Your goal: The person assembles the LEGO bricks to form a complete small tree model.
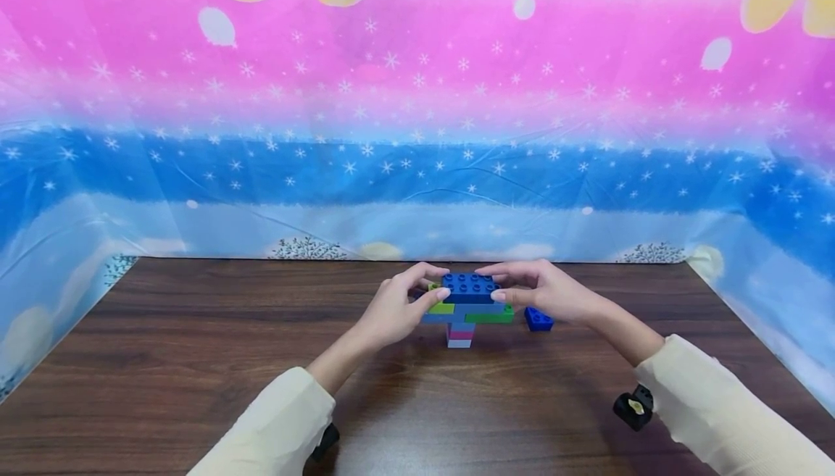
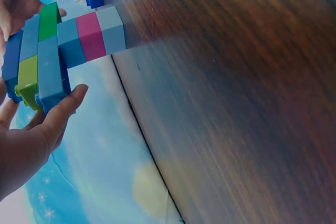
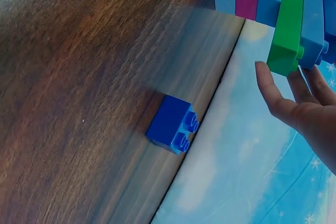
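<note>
A tower of toy building bricks stands upright on the wooden table. Its narrow stem has a pale grey-blue brick (image 2: 113, 30) at the bottom, then a pink brick (image 1: 460, 335) and a blue one (image 3: 269, 2). Wider layers above include a green brick (image 3: 286, 35) to the right and a lime brick (image 1: 442, 309) to the left. On top lies a dark blue eight-stud brick (image 1: 468, 287). My left hand (image 1: 391, 306) pinches its left end, thumb in front and fingers behind. From the other side my right hand (image 1: 561, 291) pinches the right end likewise.
A small loose blue brick (image 1: 538, 319) lies on the table (image 1: 196, 360) right of the tower, below my right hand. Black wrist devices (image 1: 634, 408) hang under both sleeves. A patterned pink and blue cloth (image 1: 417, 172) rises along the table's back edge and sides.
</note>
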{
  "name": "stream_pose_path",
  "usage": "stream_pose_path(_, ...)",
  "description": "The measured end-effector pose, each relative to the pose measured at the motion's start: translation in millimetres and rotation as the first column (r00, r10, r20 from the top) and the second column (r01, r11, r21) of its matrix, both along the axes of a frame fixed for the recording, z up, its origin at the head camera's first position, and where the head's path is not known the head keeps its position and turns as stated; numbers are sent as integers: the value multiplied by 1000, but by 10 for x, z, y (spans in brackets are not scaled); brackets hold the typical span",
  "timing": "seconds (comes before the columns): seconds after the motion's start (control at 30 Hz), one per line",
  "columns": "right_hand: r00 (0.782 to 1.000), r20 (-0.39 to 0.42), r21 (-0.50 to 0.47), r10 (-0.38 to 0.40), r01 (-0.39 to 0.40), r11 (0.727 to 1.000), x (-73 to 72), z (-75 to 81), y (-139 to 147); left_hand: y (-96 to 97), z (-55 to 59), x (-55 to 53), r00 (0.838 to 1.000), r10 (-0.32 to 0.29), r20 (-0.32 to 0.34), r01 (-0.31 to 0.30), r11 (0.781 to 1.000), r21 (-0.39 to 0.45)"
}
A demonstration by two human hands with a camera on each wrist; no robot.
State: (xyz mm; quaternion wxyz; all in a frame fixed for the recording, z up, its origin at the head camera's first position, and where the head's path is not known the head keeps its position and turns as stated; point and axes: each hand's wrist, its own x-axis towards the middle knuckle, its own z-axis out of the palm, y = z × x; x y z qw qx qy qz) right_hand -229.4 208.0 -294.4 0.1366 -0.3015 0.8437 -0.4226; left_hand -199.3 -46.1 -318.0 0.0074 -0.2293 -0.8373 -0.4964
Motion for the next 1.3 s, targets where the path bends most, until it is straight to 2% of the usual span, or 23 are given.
stream_pose_path(0.17, 1000, -29, 20, -11, 12, 1000, -11, -10, 56, 3, 2, 7, 1000, 9, -4, -9, 1000, -1)
stream_pose_path(0.33, 997, -8, 19, -78, 78, 997, -67, -53, 219, -3, 1, 12, 1000, 16, -18, -16, 1000, -7)
stream_pose_path(0.43, 994, -45, 80, -99, 103, 991, -109, -104, 343, -9, -1, 13, 1000, 13, -19, -13, 1000, -8)
stream_pose_path(0.57, 990, -110, 183, -88, 107, 977, -148, -207, 500, -11, 4, 17, 1000, 9, -16, -9, 1000, -9)
stream_pose_path(0.77, 991, -77, 261, -106, 123, 957, -165, -361, 639, -6, 5, 13, 1000, 6, -15, -7, 1000, -9)
stream_pose_path(1.03, 988, -77, 266, -136, 152, 952, -200, -518, 705, 2, 4, 6, 1000, 6, -24, -6, 1000, -8)
stream_pose_path(1.3, 983, -102, 263, -150, 172, 949, -169, -541, 679, 0, -2, 12, 1000, 10, -18, -10, 1000, -14)
